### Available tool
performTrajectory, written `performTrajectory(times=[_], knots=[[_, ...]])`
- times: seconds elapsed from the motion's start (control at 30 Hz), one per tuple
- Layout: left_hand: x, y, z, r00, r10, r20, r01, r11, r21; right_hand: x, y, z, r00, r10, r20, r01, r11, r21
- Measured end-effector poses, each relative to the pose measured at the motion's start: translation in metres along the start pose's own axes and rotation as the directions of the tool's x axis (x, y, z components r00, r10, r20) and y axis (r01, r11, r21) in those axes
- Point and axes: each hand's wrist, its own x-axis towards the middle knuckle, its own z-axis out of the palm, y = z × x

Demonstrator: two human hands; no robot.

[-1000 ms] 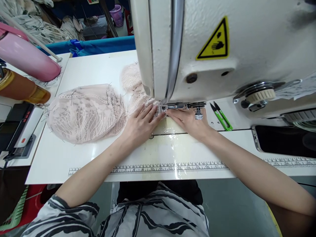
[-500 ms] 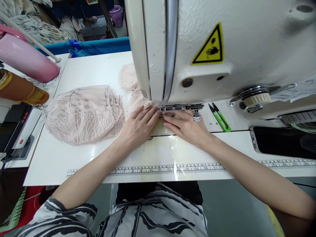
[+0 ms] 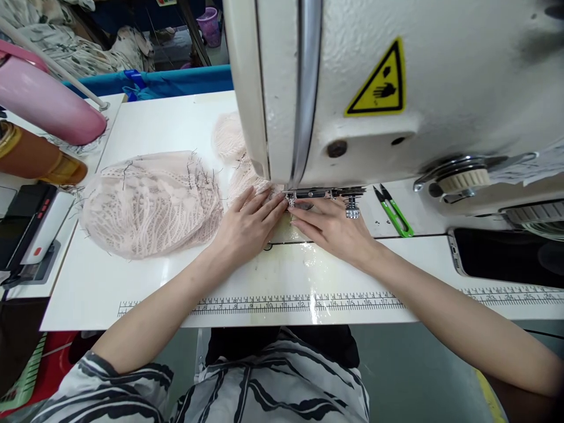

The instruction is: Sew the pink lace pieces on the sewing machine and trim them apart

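My left hand (image 3: 247, 228) lies flat with fingers stretched on a piece of pale pink lace fabric (image 3: 245, 179), its fingertips close to the presser foot (image 3: 291, 198) of a white sewing machine (image 3: 277, 88). On the other side of the foot, my right hand (image 3: 337, 229) rests palm down with fingers extended and slightly apart. Its far fingers are partly hidden behind the metal attachment (image 3: 326, 192) and its knurled screw (image 3: 352, 208). The fabric under the fingertips is barely visible. A larger bundle of pink lace (image 3: 152, 205) with dark thread ends lies to the left.
Green thread snips (image 3: 394, 212) lie right of my right hand, with a phone (image 3: 506, 258) beyond. A ruler strip (image 3: 273, 305) runs along the front edge of the table (image 3: 167, 123). A pink bottle (image 3: 53, 97) and an amber jar (image 3: 39, 155) stand at left.
Both hands stay almost in place beside the presser foot. The view has shifted slightly, and the lace bundle has not moved.
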Motion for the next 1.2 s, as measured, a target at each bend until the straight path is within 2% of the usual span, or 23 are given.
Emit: performTrajectory(times=[0.33, 0.6, 0.8, 1.07, 1.2], knots=[[0.002, 0.002, 0.001, 1.000, -0.024, -0.005, 0.024, 0.999, 0.047, 0.003, -0.007, -0.002, 0.998, 0.051, 0.041, -0.047, 0.993, -0.108], [0.004, 0.007, 0.001, 0.995, -0.099, 0.016, 0.098, 0.995, 0.024, 0.008, -0.012, -0.003, 0.997, 0.056, 0.052, -0.046, 0.983, -0.177], [0.005, 0.008, 0.000, 0.996, -0.087, 0.020, 0.085, 0.993, 0.076, 0.006, -0.010, -0.002, 0.996, 0.067, 0.055, -0.054, 0.976, -0.212], [0.002, 0.003, 0.001, 0.997, -0.072, 0.036, 0.070, 0.996, 0.051, 0.002, 0.000, 0.004, 0.986, 0.146, -0.082, -0.157, 0.975, -0.155], [0.003, 0.007, 0.000, 0.997, -0.080, -0.007, 0.080, 0.996, 0.048, 0.003, 0.006, 0.007, 0.981, 0.143, -0.129, -0.157, 0.982, -0.102]])
